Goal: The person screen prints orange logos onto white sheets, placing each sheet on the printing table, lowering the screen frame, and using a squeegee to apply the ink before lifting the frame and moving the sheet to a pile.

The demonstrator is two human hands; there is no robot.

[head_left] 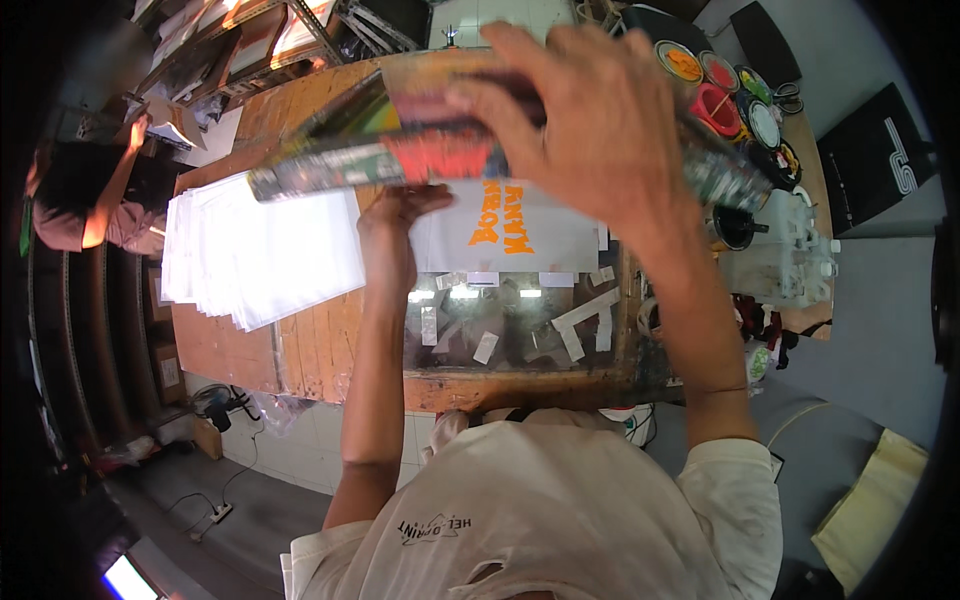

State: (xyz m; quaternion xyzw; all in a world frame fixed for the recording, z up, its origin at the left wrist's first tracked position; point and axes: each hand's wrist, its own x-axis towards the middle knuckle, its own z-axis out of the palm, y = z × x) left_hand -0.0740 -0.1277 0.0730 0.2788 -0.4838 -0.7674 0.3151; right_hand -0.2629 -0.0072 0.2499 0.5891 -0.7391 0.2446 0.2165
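My right hand (pixel 610 130) is closed on a paint-stained screen-printing frame (pixel 340 165), raised at a tilt above the table and blurred by motion. Its near edge carries smears of red, green and black. Below it lies a white sheet (pixel 445 240) with orange lettering, on a dark glassy panel (pixel 470 335) dotted with bits of tape. My left hand (pixel 395 220) reaches in under the frame at the sheet's left edge, fingers stretched to the right. The frame and my right hand hide the sheet's far part.
Left of the panel, a loose stack of white sheets (pixel 265 250) lies on the wooden table (pixel 310 345). Several open ink tubs, including an orange one (pixel 680 62), crowd the far right, with clear plastic containers (pixel 780 255) nearer. Another person's arm (pixel 115 190) shows at far left.
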